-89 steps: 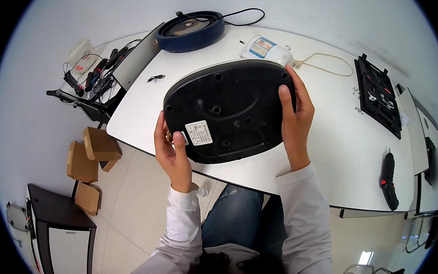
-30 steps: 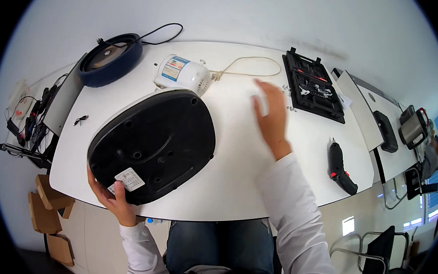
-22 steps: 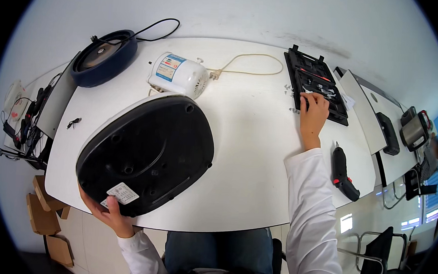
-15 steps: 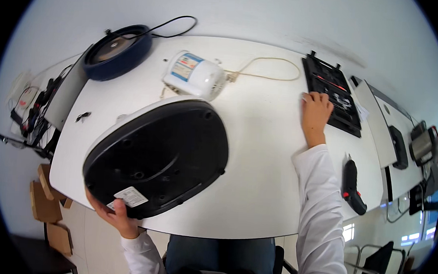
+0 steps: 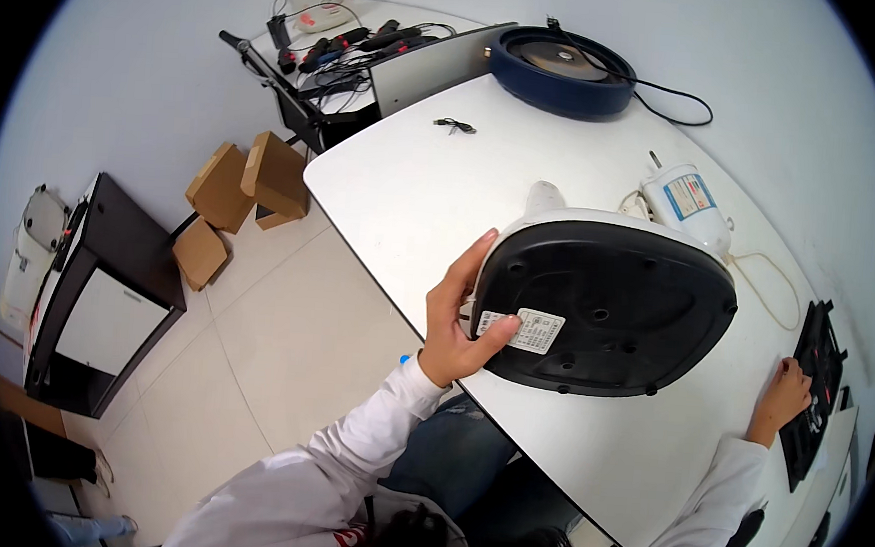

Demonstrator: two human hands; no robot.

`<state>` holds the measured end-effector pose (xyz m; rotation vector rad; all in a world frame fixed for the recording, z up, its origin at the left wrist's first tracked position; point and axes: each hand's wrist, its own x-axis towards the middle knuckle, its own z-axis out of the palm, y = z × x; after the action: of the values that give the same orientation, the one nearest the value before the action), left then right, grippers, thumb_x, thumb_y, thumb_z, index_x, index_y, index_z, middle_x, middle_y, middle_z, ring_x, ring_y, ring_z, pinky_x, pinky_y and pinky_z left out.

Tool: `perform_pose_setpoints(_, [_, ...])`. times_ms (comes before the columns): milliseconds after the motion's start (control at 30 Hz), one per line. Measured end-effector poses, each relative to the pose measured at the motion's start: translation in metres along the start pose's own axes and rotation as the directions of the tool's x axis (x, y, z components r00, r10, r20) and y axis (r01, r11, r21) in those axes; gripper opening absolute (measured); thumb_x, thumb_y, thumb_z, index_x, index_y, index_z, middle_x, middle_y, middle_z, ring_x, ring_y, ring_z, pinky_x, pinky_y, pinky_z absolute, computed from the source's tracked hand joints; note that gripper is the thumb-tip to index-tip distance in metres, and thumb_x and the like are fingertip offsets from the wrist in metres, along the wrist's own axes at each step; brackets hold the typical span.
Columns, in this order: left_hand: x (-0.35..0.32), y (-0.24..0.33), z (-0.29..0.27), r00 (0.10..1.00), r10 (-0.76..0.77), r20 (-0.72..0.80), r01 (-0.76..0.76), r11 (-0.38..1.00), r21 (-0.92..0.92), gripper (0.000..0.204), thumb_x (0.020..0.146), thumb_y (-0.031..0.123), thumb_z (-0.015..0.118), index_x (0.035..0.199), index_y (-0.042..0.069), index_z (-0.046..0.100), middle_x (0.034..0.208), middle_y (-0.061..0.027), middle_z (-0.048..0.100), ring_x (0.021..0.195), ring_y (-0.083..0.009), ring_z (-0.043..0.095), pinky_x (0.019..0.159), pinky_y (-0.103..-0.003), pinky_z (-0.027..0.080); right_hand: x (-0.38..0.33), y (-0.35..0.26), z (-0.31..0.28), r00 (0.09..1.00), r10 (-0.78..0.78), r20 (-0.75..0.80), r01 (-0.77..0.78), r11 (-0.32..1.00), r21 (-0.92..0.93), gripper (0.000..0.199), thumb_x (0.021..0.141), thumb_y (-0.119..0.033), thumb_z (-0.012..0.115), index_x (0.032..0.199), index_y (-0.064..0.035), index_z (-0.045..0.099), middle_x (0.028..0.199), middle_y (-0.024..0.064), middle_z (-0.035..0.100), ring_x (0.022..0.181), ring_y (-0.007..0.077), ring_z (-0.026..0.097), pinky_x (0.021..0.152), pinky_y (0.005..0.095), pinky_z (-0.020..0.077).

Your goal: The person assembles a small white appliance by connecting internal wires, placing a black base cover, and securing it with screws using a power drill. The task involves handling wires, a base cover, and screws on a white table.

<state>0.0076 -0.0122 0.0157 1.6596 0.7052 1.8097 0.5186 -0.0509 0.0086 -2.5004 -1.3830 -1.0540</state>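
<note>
My left hand (image 5: 462,315) grips the near left edge of a rounded appliance base (image 5: 606,309), its thumb lying over the white label (image 5: 537,331). The base is tilted so its black underside, with small feet and holes, faces me; a white shell shows along the far rim. Behind it lies a white motor housing (image 5: 691,197) with a blue-and-white sticker and a pale cord. At the right my right hand (image 5: 783,397) rests by the near edge of a black tool case (image 5: 813,392), fingers curled together. Whatever those fingers hold, if anything, is too small to make out.
On the white table (image 5: 403,176) are a dark blue round unit (image 5: 562,73) with a black cable and a short black cable (image 5: 455,125). Tools and wires cover a side table (image 5: 366,54). Cardboard boxes (image 5: 278,174) and a dark cabinet (image 5: 105,298) stand left.
My view has swung left, bringing the cabinet and more floor into sight. The base remains in my left hand, its underside still facing me. My right hand stays beside the tool case.
</note>
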Motion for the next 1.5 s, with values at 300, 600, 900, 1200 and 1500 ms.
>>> perform_pose_setpoints(300, [0.001,-0.004,-0.002,0.998,-0.003,0.064,-0.006,0.988,0.152,0.075,0.079,0.032,0.07,0.139,-0.003,0.038,0.137,-0.021,0.047,0.124,-0.0284,0.049,0.103,-0.034,0.036,-0.006,0.01,0.02,0.988,-0.06,-0.144,0.103,0.944,0.313,0.023,0.094,-0.021,0.053,0.111,-0.0071,0.061,0.105,0.011,0.063,0.098,0.0292,0.059,0.081,0.0405,0.0469])
perform_pose_setpoints(600, [0.0,0.005,-0.005,0.996,0.068,0.05,-0.077,0.975,0.206,0.071,0.08,0.024,0.069,0.141,0.003,0.039,0.1,-0.0136,0.061,0.086,-0.0226,0.059,0.08,-0.03,0.045,-0.033,-0.023,-0.018,0.961,-0.169,-0.219,0.244,0.89,0.386,0.015,0.094,-0.012,0.054,0.104,-0.0036,0.06,0.101,0.0113,0.063,0.095,0.0306,0.058,0.079,0.0394,0.0474])
perform_pose_setpoints(900, [0.003,0.005,-0.002,0.985,0.172,0.003,-0.168,0.961,0.22,0.067,0.079,0.02,0.071,0.138,0.004,0.043,0.085,-0.0105,0.058,0.069,-0.0217,0.053,0.065,-0.03,0.043,-0.056,-0.075,-0.089,0.964,-0.04,-0.262,0.212,0.711,0.67,0.016,0.093,-0.014,0.059,0.102,-0.0027,0.064,0.098,0.0082,0.063,0.082,0.0205,0.053,0.075,0.0327,0.0442])
perform_pose_setpoints(1200, [0.002,-0.001,0.001,0.971,0.24,0.0,-0.235,0.954,0.185,0.065,0.076,0.013,0.07,0.137,0.007,0.046,0.115,-0.015,0.062,0.089,-0.03,0.061,0.08,-0.036,0.048,-0.067,-0.107,-0.14,0.964,0.073,-0.257,0.156,0.624,0.766,0.018,0.094,-0.013,0.058,0.109,-0.005,0.064,0.109,0.0064,0.064,0.096,0.0198,0.056,0.084,0.0318,0.0452])
perform_pose_setpoints(1500, [0.002,0.0,-0.001,0.973,0.231,0.003,-0.227,0.956,0.183,0.066,0.076,0.013,0.069,0.137,0.008,0.045,0.116,-0.0152,0.061,0.09,-0.0308,0.06,0.081,-0.036,0.048,-0.093,-0.168,-0.19,0.94,-0.096,-0.327,0.336,0.415,0.845,0.015,0.087,0.002,0.061,0.102,-0.0006,0.064,0.095,0.0097,0.064,0.086,0.019,0.059,0.075,0.028,0.0459])
